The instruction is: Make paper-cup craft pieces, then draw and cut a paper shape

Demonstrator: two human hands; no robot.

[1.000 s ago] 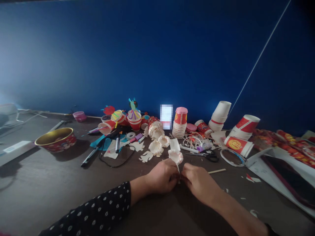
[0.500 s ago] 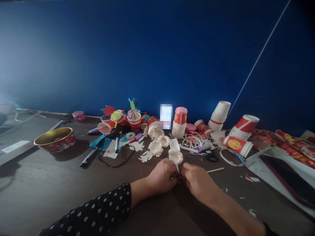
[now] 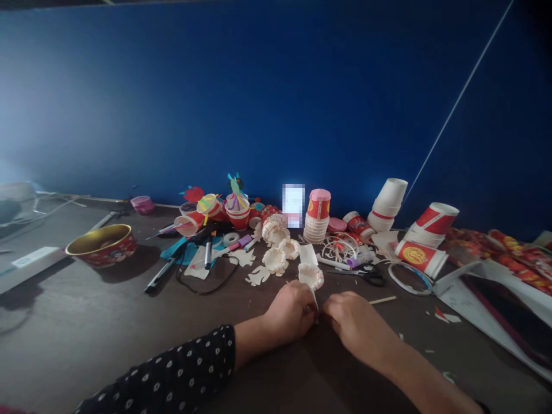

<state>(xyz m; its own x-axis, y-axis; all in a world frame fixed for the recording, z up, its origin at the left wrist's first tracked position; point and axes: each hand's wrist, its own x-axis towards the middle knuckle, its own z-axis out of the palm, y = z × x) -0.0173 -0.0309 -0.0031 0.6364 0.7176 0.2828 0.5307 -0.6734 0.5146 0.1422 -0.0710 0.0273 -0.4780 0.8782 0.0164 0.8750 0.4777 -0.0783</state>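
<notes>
My left hand [image 3: 290, 310] is closed on a small white paper piece [image 3: 315, 300], most of which is hidden by the fingers. Just right of it, my right hand [image 3: 354, 317] has its fingers curled together; its fingertips face the paper across a narrow gap, and whether they hold anything is hidden. Right behind my left hand lies a shallow cut cup piece [image 3: 311, 276] with a ruffled edge. More cut cup pieces [image 3: 275, 260] lie farther back, beside a flat paper scrap [image 3: 257, 276].
Black scissors [image 3: 371, 275] and a thin wooden stick [image 3: 383, 300] lie behind my right hand. Stacked paper cups [image 3: 316, 227] stand at the back. At left are a gold-lined bowl [image 3: 103, 253] and a cutter knife [image 3: 158, 276]; at right, a phone [image 3: 509, 313] on a white box.
My right hand has drawn slightly away to the right, opening a small gap between the hands. The paper in my left hand shows more. The whole view has shifted a little.
</notes>
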